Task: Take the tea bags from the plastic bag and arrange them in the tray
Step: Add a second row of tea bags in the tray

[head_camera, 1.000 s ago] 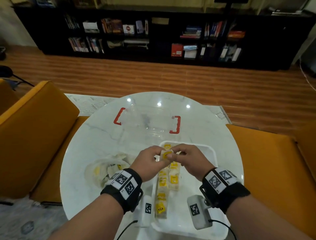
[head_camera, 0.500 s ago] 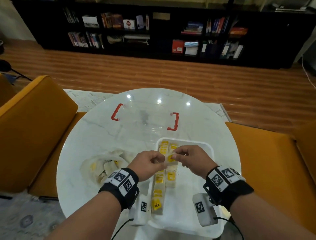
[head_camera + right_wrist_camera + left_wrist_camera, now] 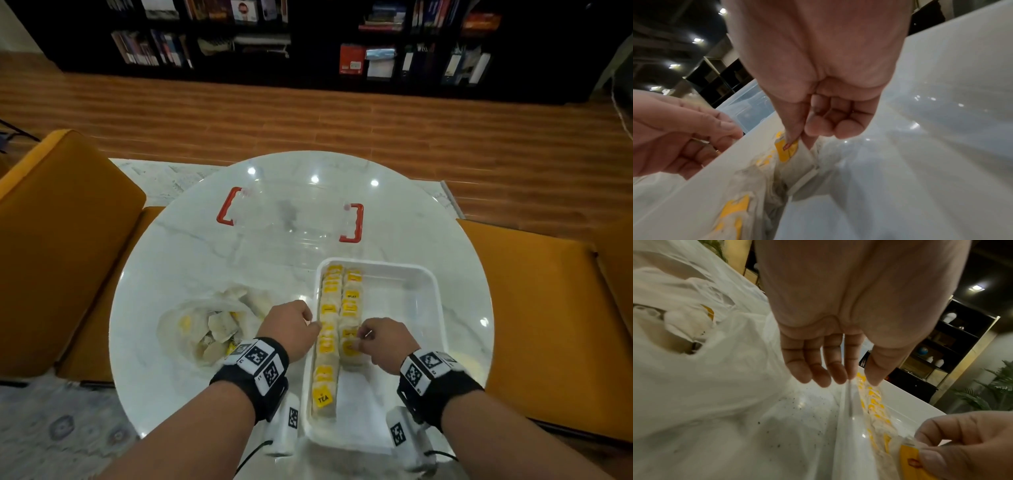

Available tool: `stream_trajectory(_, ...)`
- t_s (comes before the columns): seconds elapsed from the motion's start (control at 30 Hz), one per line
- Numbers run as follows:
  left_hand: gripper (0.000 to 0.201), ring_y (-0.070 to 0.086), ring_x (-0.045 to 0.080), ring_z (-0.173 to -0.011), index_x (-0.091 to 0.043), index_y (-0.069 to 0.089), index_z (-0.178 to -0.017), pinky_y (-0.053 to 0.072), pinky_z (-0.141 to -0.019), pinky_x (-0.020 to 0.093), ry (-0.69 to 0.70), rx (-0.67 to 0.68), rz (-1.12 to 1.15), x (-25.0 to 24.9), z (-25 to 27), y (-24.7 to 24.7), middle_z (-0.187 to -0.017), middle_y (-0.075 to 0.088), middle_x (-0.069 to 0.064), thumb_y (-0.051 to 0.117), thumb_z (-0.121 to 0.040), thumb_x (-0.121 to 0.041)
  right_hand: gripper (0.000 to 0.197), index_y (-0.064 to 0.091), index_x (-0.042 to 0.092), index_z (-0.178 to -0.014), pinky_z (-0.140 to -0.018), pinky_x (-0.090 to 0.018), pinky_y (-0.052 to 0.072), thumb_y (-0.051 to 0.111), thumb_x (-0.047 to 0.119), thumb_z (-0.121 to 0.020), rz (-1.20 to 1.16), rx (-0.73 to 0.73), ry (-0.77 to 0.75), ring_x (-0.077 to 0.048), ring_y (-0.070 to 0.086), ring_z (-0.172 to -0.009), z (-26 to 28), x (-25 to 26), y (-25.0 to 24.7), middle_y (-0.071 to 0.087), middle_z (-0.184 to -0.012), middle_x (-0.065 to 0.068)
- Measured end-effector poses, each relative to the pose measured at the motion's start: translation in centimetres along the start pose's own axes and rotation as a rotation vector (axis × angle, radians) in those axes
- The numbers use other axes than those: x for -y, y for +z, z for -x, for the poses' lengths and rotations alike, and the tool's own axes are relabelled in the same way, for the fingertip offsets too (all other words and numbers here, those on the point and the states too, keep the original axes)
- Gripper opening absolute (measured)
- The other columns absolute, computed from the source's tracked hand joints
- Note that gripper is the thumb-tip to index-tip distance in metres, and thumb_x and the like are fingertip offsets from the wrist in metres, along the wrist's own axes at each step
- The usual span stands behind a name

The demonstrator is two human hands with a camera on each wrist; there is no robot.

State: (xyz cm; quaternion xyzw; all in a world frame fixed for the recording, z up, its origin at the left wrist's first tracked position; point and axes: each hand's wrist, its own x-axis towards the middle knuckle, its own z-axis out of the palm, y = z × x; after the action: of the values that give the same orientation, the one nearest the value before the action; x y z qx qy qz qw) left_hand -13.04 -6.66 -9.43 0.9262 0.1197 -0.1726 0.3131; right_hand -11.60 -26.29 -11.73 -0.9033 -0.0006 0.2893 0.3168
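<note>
My right hand pinches a yellow-tagged tea bag between thumb and forefinger, low in the white tray, at the near end of the 2nd row. 2 rows of tea bags lie along the tray's left side. My left hand hangs at the tray's left rim, fingers loose, holding nothing. The plastic bag, with more bags inside, sits on the table left of the tray.
</note>
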Motion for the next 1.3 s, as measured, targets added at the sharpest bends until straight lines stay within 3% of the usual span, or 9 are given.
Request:
stream_trajectory(0.27, 0.024, 0.058, 0.019, -0.093, -0.016, 0.055, -0.101, 0.045, -0.074, 0.026, -0.031, 0.065, -0.099, -0.2, 0.1, -0.2, -0.104, 0.061, 0.003, 0.062, -0.09, -0.036, 0.021, 0.053, 0.027, -0.07, -0.07, -0.027, 0.053, 0.068, 0.033, -0.084, -0.012, -0.046, 0.057, -0.016, 0.062, -0.068, -0.7, -0.3, 1.4, 0.066, -0.078, 0.002)
stream_trajectory(0.47, 0.023, 0.057, 0.019, -0.09, -0.017, 0.052, -0.099, 0.043, -0.073, 0.025, -0.032, 0.084, -0.106, -0.3, 0.1, -0.1, -0.105, 0.062, 0.004, 0.062, -0.091, -0.036, 0.02, 0.055, 0.023, -0.073, -0.077, -0.041, 0.058, 0.069, 0.031, -0.084, -0.071, -0.086, 0.092, -0.024, 0.068, -0.078, -1.0, -0.1, 1.9, 0.068, -0.084, -0.005)
stream_trajectory(0.67, 0.025, 0.057, 0.013, -0.083, -0.018, 0.059, -0.106, 0.043, -0.071, 0.022, 0.012, 0.054, -0.038, -0.9, 0.3, -1.3, -0.098, 0.062, -0.001, 0.063, -0.09, -0.037, 0.022, 0.052, 0.022, -0.076, -0.065, -0.033, 0.055, 0.067, 0.038, -0.081, -0.047, -0.158, 0.112, -0.019, 0.064, -0.07, -0.4, 0.9, 1.0, 0.064, -0.078, 0.0)
stream_trajectory(0.8, 0.003, 0.058, 0.008, -0.073, -0.024, 0.062, -0.09, 0.04, -0.061, 0.015, 0.123, -0.16, 0.141, -1.4, 0.9, -6.3, -0.079, 0.062, -0.009, 0.063, -0.09, -0.027, 0.017, 0.053, 0.024, -0.082, -0.061, -0.023, 0.043, 0.066, 0.033, -0.084, -0.118, -0.325, -0.073, -0.015, 0.057, -0.069, 0.8, 3.7, -0.9, 0.059, -0.071, 0.005)
stream_trajectory(0.9, 0.012, 0.059, 0.017, -0.09, -0.023, 0.062, -0.088, 0.043, -0.076, 0.023, 0.153, -0.263, 0.147, 1.1, 0.9, -10.4, -0.093, 0.062, -0.004, 0.061, -0.084, -0.012, 0.012, 0.056, 0.023, -0.083, -0.064, -0.023, 0.041, 0.067, 0.027, -0.084, -0.136, -0.365, -0.286, -0.007, 0.052, -0.067, 1.7, 7.0, -0.8, 0.056, -0.071, 0.007)
stream_trajectory(1.03, 0.02, 0.032, 0.022, -0.131, -0.03, 0.066, -0.083, 0.028, -0.109, 0.038, 0.1, -0.159, -0.089, 6.4, 1.1, -13.6, -0.134, 0.046, -0.004, 0.064, -0.079, -0.011, 0.017, 0.059, 0.029, -0.1, -0.076, -0.02, 0.041, 0.066, 0.033, -0.085, -0.041, -0.184, -0.455, -0.006, 0.051, -0.08, 1.8, 10.5, 1.5, 0.054, -0.101, 0.008)
stream_trajectory(1.13, 0.024, 0.017, 0.021, -0.143, -0.042, 0.069, -0.086, 0.022, -0.114, 0.047, -0.021, 0.036, -0.28, 10.4, 1.3, -13.9, -0.151, 0.031, -0.011, 0.065, -0.078, -0.019, 0.028, 0.059, 0.034, -0.114, -0.098, -0.029, 0.04, 0.063, 0.037, -0.087, 0.051, -0.019, -0.492, -0.012, 0.048, -0.112, 1.5, 12.5, 3.7, 0.045, -0.13, 0.004)
stream_trajectory(1.2, 0.023, 0.024, 0.02, -0.142, -0.043, 0.068, -0.094, 0.027, -0.113, 0.046, -0.066, 0.053, -0.332, 12.6, 1.4, -13.4, -0.153, 0.03, -0.013, 0.063, -0.081, -0.024, 0.031, 0.057, 0.039, -0.12, -0.111, -0.035, 0.029, 0.06, 0.04, -0.089, 0.137, 0.085, -0.446, -0.019, 0.032, -0.134, 1.3, 13.6, 5.1, 0.031, -0.147, 0.001)
stream_trajectory(1.3, 0.032, 0.047, 0.017, -0.128, -0.028, 0.062, -0.121, 0.037, -0.107, 0.035, 0.009, -0.107, -0.304, 14.5, 1.4, -12.5, -0.146, 0.044, -0.005, 0.057, -0.091, -0.022, 0.041, 0.049, 0.044, -0.131, -0.117, -0.041, 0.018, 0.055, 0.043, -0.091, 0.256, 0.2, -0.359, -0.023, 0.011, -0.144, 0.8, 14.6, 7.0, 0.014, -0.158, 0.001)
